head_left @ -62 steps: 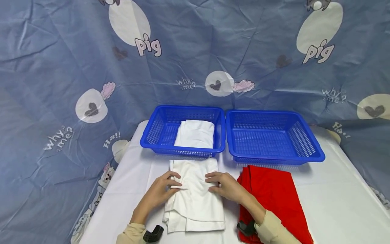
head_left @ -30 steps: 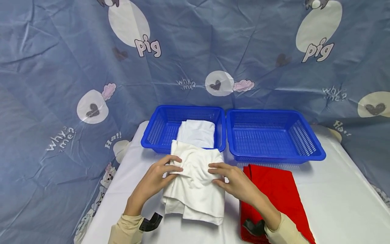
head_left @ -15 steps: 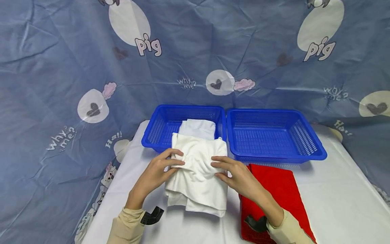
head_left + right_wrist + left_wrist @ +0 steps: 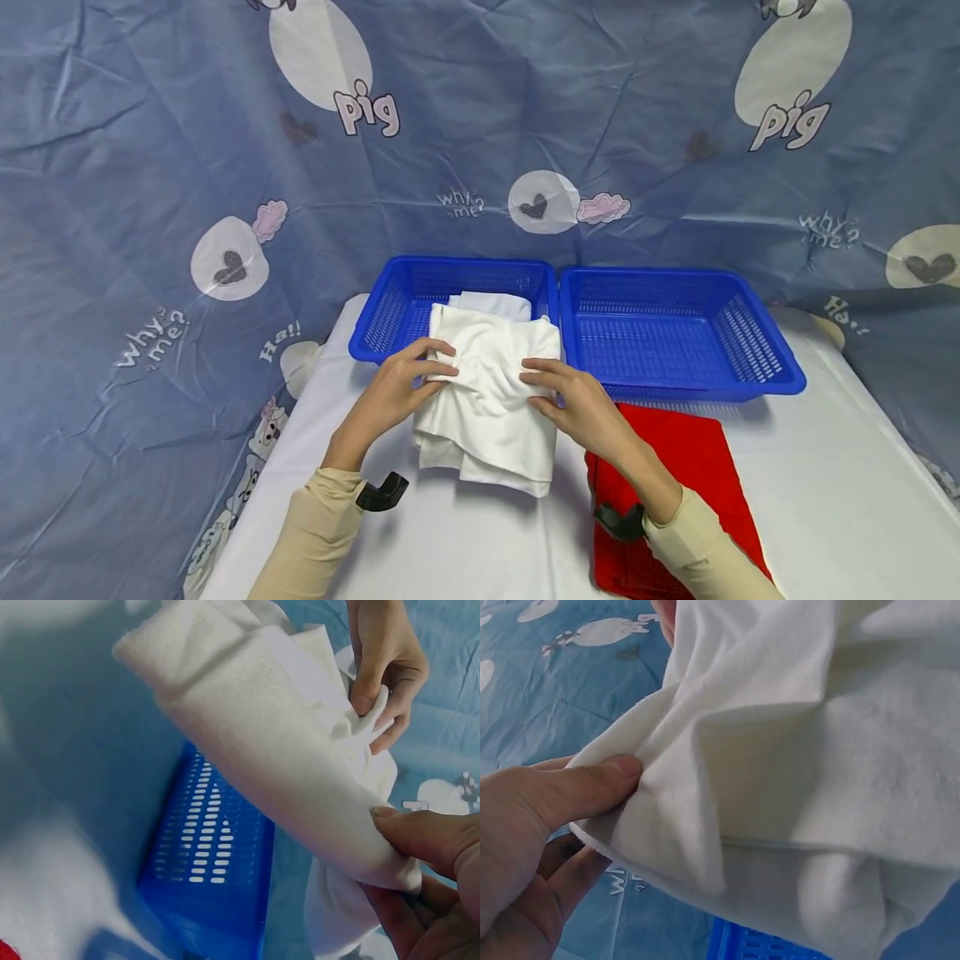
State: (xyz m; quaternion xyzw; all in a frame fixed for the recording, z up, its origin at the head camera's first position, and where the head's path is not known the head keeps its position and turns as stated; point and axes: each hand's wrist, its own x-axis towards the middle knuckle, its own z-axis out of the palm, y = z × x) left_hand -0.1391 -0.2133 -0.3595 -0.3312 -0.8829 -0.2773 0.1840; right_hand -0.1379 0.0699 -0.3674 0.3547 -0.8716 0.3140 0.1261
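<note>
A folded white garment [image 4: 487, 417] hangs raised off the table, its far part over the near rim of the left blue basket [image 4: 375, 321]. At its left edge my left hand [image 4: 397, 387] pinches the cloth, thumb against fingers, as the left wrist view confirms. My right hand [image 4: 577, 404] pinches the opposite edge; in the right wrist view the thumb [image 4: 420, 829] presses the fold from above. Inside the left basket lies another folded white cloth [image 4: 495, 304], partly hidden behind the raised one.
To the right stands a second blue basket [image 4: 645, 333] with nothing in it. A folded red cloth [image 4: 682, 467] lies in front of that basket, under my right forearm. A printed blue-grey curtain [image 4: 480, 125] rises behind the white-covered table [image 4: 465, 550].
Both hands have lifted the white garment off the table and carried it forward, up to the left basket, where it covers more of the cloth inside. The red cloth and baskets stay put.
</note>
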